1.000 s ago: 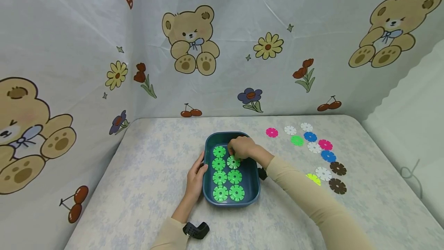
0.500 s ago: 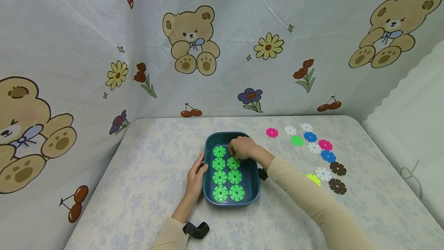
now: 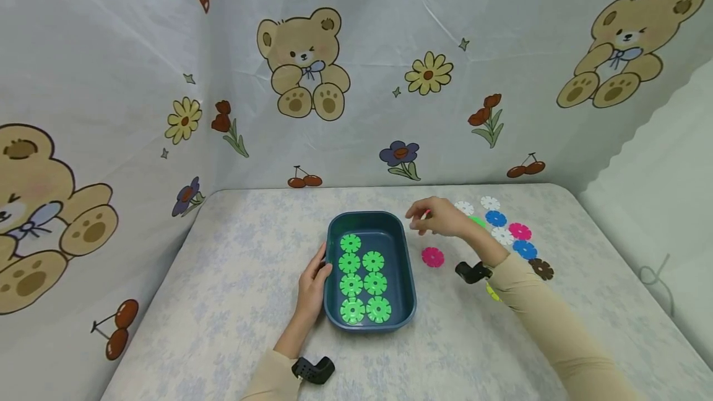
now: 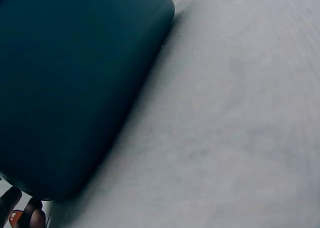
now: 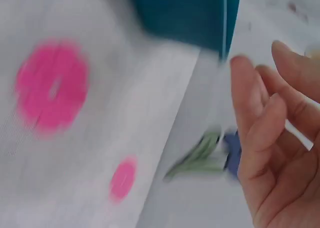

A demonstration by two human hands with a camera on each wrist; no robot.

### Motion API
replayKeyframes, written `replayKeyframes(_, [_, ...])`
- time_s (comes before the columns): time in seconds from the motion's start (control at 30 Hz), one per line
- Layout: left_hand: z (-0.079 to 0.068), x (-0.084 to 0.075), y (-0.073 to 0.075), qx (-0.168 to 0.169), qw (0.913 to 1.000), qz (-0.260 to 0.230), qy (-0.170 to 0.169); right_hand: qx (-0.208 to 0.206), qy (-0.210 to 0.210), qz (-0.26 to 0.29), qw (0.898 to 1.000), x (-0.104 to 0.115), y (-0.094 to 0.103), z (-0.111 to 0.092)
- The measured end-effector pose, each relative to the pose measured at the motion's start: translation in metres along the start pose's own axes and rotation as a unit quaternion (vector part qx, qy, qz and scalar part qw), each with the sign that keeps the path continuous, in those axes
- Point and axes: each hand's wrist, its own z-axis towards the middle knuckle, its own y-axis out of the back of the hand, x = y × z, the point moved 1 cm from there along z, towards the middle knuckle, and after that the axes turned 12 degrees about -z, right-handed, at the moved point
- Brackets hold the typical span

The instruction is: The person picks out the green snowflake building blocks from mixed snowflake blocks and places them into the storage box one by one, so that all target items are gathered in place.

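Observation:
A dark blue tray (image 3: 409, 302) stands on the table, with several green notched discs (image 3: 379, 309) lying flat in two columns inside. My left hand (image 3: 312, 283) holds the tray's left side, its thumb at the rim; only its fingertips (image 4: 32, 210) show in the left wrist view. To the right of the tray's far corner, my right hand (image 3: 437, 216) hangs above the table with loosely bent fingers and nothing held. A pink disc (image 3: 432, 257) lies below this hand. Another pink disc (image 5: 122, 179) shows in the right wrist view, mostly hidden behind the hand from the head.
On the table's right side lie white discs (image 3: 490, 203), blue discs (image 3: 525, 249), a pink disc (image 3: 520, 231), a brown disc (image 3: 541, 268) and a partly covered yellow disc (image 3: 492, 292). A curtain (image 3: 362, 147) with printed bears rises behind the table.
My right hand has left the tray and moved right, over the table. The near pink disc, out of sight earlier where the forearm was, now shows. My left hand stays at the tray.

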Motion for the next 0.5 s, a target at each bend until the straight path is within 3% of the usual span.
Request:
replayKeyframes(0.13, [0.0,-0.001,0.0,-0.005,1.0,0.0,0.0,-0.041,-0.112,0.009,0.993,-0.043,0.017,-0.015])
replayKeyframes(0.3, [0.0,-0.001,0.0,-0.005,1.0,0.002,0.0,-0.068,-0.242,-0.004,0.968,-0.089,0.024,-0.03])
replayKeyframes(0.4, [-0.001,-0.001,0.0,-0.001,1.0,0.002,0.001,-0.057,-0.295,-0.015,0.954,-0.107,0.023,-0.036])
replayKeyframes(0.5, [-0.001,0.0,-0.001,0.001,1.0,0.002,-0.002,-0.045,-0.319,-0.027,0.946,-0.12,0.019,-0.04])
